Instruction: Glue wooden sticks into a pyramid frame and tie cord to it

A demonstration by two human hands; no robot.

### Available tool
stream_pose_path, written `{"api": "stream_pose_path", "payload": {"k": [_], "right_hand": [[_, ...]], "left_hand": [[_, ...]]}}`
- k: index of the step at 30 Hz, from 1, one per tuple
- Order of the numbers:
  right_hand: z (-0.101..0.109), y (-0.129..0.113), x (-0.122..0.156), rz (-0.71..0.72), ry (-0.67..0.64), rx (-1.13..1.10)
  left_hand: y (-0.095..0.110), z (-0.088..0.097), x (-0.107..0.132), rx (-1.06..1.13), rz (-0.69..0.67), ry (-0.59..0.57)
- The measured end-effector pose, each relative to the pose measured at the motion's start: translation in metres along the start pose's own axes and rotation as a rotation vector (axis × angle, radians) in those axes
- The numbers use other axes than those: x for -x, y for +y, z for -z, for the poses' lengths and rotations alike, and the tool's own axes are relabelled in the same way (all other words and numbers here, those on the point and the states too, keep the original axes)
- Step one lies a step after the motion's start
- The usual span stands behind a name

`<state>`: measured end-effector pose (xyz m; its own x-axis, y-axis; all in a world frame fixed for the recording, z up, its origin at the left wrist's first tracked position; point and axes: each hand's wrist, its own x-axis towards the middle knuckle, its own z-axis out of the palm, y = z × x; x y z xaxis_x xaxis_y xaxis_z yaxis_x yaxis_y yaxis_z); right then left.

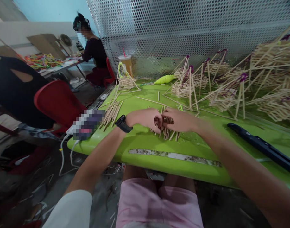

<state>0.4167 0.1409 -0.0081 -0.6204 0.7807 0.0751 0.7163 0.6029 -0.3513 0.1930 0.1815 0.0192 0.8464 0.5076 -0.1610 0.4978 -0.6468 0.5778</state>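
Both my hands meet over a small bundle of thin wooden sticks (167,131) lying on the lime-green table (145,148). My left hand (145,118), with a black watch on its wrist, is curled closed on the sticks' left side. My right hand (180,120) is curled closed on their top and right side. The stick ends poke out below my fingers. A second loose pile of sticks (111,112) lies to the left of my left hand.
Several finished stick frames with purple ties (190,84) stand at the back and right. A drink cup with a straw (126,63), a black long tool (261,145), a power strip (86,125), a red chair (57,101) and a seated person (94,52) are around.
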Motion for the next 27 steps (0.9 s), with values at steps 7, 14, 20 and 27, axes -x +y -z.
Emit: {"api": "stream_pose_path", "payload": {"k": [7, 14, 20, 27], "right_hand": [[-0.002, 0.005, -0.001, 0.052, 0.005, -0.061], [-0.005, 0.008, -0.005, 0.072, 0.007, -0.051], [-0.007, 0.008, -0.007, 0.021, 0.044, -0.02], [0.001, -0.004, -0.006, -0.134, -0.006, -0.018]], "left_hand": [[0.008, -0.005, -0.002, -0.083, -0.023, 0.024], [0.017, -0.007, 0.001, -0.189, -0.031, 0.15], [0.012, -0.009, -0.002, -0.191, 0.003, 0.172], [0.016, -0.013, -0.008, -0.293, 0.056, 0.22]]}}
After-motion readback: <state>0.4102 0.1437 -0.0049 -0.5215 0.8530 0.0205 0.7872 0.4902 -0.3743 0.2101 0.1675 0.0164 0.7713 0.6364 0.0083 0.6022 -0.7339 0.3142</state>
